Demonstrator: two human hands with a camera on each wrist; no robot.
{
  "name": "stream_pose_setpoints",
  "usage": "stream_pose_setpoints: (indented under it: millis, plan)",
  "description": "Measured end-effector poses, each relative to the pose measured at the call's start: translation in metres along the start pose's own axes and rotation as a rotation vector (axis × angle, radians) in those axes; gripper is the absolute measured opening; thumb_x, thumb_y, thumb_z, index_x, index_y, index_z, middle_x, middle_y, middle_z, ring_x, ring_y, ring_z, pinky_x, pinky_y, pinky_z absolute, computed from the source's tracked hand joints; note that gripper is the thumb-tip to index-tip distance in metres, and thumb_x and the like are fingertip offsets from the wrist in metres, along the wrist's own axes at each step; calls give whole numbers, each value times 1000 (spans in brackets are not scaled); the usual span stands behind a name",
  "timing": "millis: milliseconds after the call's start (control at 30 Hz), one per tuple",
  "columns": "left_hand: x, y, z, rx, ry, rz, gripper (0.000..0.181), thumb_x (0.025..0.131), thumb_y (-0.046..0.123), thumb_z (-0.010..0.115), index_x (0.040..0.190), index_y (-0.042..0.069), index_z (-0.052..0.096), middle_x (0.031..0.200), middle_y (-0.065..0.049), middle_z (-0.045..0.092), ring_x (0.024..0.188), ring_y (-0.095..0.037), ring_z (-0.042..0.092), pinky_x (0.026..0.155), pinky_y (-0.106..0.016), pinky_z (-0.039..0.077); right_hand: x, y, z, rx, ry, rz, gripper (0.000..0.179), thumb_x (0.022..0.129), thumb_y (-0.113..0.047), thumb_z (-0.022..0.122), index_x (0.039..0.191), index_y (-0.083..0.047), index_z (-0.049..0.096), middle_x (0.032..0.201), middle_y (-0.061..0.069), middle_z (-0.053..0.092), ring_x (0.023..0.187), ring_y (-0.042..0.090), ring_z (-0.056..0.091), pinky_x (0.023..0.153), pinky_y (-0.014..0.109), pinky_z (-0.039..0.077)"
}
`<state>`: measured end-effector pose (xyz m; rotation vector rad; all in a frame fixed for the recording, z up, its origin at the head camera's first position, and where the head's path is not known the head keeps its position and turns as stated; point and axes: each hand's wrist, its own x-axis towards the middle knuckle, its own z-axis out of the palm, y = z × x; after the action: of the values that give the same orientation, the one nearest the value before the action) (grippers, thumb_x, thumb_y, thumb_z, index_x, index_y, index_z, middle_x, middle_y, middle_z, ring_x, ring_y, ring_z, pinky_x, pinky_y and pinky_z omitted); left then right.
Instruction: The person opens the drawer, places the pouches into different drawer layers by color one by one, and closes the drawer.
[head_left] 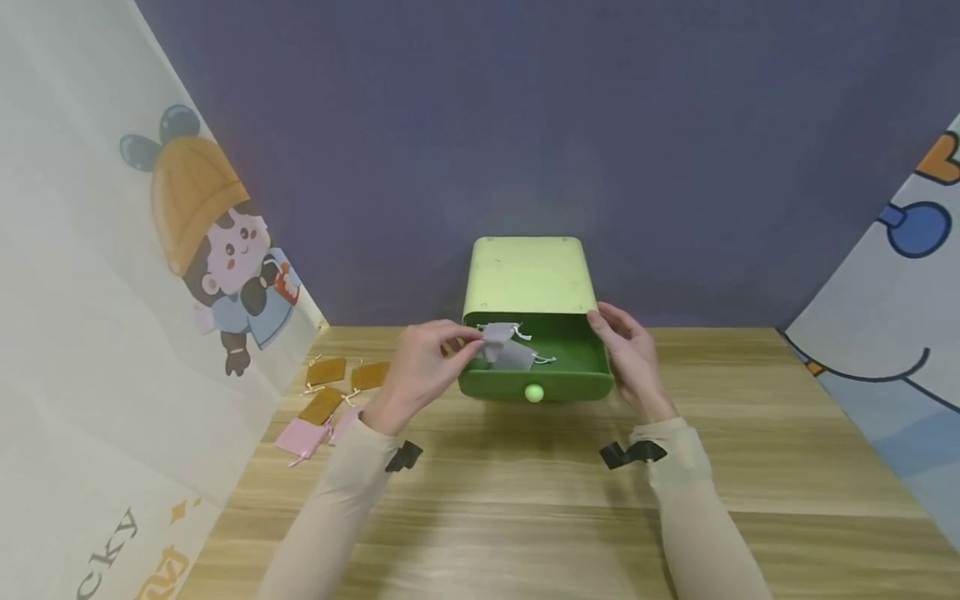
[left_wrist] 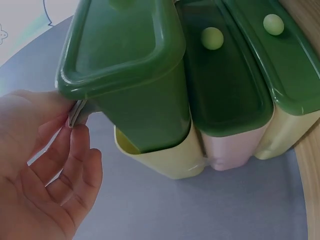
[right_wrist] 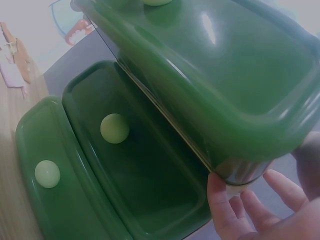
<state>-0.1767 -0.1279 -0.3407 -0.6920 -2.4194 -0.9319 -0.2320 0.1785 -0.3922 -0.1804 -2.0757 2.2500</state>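
Observation:
In the head view my left hand (head_left: 427, 367) pinches a grey drawstring pouch (head_left: 497, 337) between thumb and fingertips, over the left part of the pulled-out top drawer (head_left: 577, 358). Another grey pouch (head_left: 516, 357) with a white cord lies inside that drawer. Up close in the left wrist view, only a folded edge of the held pouch (left_wrist: 77, 114) shows beneath the drawer's rim. My right hand (head_left: 630, 354) rests against the right side of the drawer cabinet (head_left: 531, 275), thumb by its front top edge. The right wrist view shows its fingertips (right_wrist: 215, 182) touching the cabinet's side.
On the table to the left lie several brown pouches (head_left: 324, 405) and pink pouches (head_left: 302, 437). Below the top drawer are two shut green drawers with round knobs, a middle drawer (left_wrist: 225, 85) and a bottom drawer (left_wrist: 295, 60). A dark wall (head_left: 525, 125) stands behind the cabinet.

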Motion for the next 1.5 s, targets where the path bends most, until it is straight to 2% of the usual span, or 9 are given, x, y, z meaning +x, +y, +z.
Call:
stream_pose_setpoints:
  millis: [400, 633, 933, 1100, 1300, 1500]
  plan:
    - [9, 0, 11, -28, -32, 29, 11, 95, 14, 82, 105, 10, 84, 91, -2, 80, 65, -7, 64, 52, -21, 48, 0, 0, 0, -8, 1, 7, 69, 99, -43, 76, 157, -14, 52, 159, 8, 52, 141, 18, 49, 127, 38, 36]
    - [16, 1, 16, -74, -72, -37, 10, 96, 19, 81, 105, 15, 85, 92, 1, 81, 69, -7, 64, 50, -22, 42, 1, 0, 0, -10, 3, 11, 70, 99, -44, 76, 157, -13, 52, 161, 8, 51, 142, 19, 49, 128, 38, 35]
    - [24, 3, 19, -70, -123, -57, 11, 96, 23, 81, 104, 16, 85, 92, 4, 81, 70, -7, 61, 62, -24, 43, 1, 1, 1, -12, 11, 0, 70, 98, -44, 77, 156, -13, 53, 158, 7, 54, 133, 13, 53, 126, 38, 38]
    - [24, 3, 20, -59, -141, -84, 12, 95, 27, 83, 103, 18, 85, 92, 6, 81, 71, -6, 63, 67, -25, 46, 1, 1, 1, -19, 4, 4, 70, 99, -44, 75, 157, -13, 52, 162, 10, 51, 141, 18, 50, 127, 38, 37]
    - [23, 3, 19, -43, -120, -58, 12, 94, 26, 84, 102, 17, 85, 93, 5, 81, 73, -6, 64, 69, -26, 50, 0, 1, 0, -16, 8, 4, 70, 99, -44, 75, 157, -13, 51, 163, 10, 50, 144, 20, 48, 128, 39, 36]
    - [21, 1, 17, -22, -85, -68, 10, 94, 26, 83, 101, 18, 85, 92, 4, 81, 71, -6, 63, 64, -24, 47, -1, -1, 0, -13, 19, -1, 69, 99, -43, 76, 156, -13, 53, 161, 9, 52, 141, 18, 51, 127, 38, 37]
